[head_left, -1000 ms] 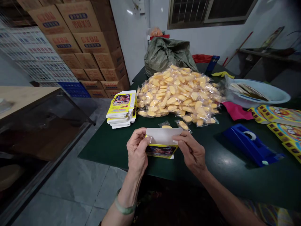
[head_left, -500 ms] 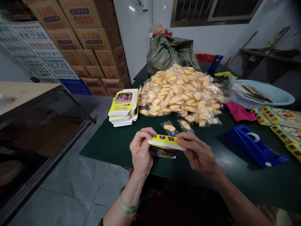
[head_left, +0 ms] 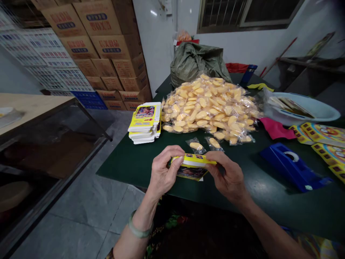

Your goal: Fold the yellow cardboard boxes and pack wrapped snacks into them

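Observation:
Both hands are over the dark green table [head_left: 256, 205]. My left hand [head_left: 164, 169] and my right hand [head_left: 229, 176] pinch the ends of a small yellow printed cardboard box [head_left: 192, 166], its top edge folded flat. Two loose wrapped yellow pieces [head_left: 196, 145] [head_left: 215, 143] lie just beyond my fingers, apart from them. Further back is a large heap of plastic-wrapped yellow pieces [head_left: 210, 108]. A stack of flat yellow boxes [head_left: 144, 124] stands to its left, out of reach of my fingers.
A blue tape dispenser [head_left: 292, 167], printed yellow sheets [head_left: 323, 133], a pink cloth [head_left: 276, 128] and a pale basin [head_left: 302, 109] occupy the table's right side. A green sack [head_left: 199, 59] stands behind the heap. Stacked cartons [head_left: 107, 46] rise at the back left.
The white flap that stood up from the box has folded down, leaving a yellow edge on top. My hands have drawn closer around the box, and the view has shifted slightly.

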The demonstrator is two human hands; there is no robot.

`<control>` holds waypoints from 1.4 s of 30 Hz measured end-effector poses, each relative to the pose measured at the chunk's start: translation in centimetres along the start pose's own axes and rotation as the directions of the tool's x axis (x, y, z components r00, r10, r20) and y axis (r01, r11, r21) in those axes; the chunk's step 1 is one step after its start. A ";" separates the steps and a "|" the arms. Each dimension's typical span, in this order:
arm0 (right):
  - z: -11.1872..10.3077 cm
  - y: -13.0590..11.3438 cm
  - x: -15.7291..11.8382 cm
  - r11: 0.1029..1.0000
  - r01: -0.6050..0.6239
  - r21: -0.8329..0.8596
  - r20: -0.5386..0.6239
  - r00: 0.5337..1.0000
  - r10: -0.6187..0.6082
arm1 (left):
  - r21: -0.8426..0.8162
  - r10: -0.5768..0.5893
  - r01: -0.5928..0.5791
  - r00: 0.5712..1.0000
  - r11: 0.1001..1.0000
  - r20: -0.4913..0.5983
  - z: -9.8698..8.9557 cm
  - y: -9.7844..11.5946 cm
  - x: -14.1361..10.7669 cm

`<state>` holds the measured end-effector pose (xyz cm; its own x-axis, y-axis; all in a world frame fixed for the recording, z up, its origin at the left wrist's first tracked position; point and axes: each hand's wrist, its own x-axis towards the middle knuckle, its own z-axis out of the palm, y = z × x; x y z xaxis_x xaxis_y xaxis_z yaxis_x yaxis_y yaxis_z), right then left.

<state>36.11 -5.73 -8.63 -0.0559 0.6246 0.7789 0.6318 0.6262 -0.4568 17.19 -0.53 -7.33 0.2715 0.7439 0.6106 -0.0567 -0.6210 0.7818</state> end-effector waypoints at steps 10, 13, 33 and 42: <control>-0.1 -2.4 0.5 0.998 -0.027 -0.048 0.041 0.999 0.029 | -0.209 -0.074 0.075 0.997 0.975 0.012 -0.3 -1.2 0.2; 0.5 -2.4 0.2 0.991 0.024 -0.133 0.020 1.000 -0.021 | -0.250 -0.077 0.066 0.996 0.966 -0.034 -0.2 -2.1 -0.3; 3.2 -0.2 -0.8 0.994 0.108 -0.027 -0.113 0.988 -0.110 | -0.033 0.121 -0.120 0.991 0.992 0.050 -0.7 -3.6 -0.1; -12.0 6.8 -5.3 0.730 -0.621 -0.285 -0.380 0.773 0.509 | 0.388 0.320 -0.193 0.900 0.901 -0.297 3.1 -3.8 -1.9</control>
<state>49.95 -10.38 -10.73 0.5718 0.6241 0.5325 0.7162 -0.0633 -0.6950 19.82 -0.38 -11.84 -0.0594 0.5436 0.8373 0.2694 -0.7989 0.5378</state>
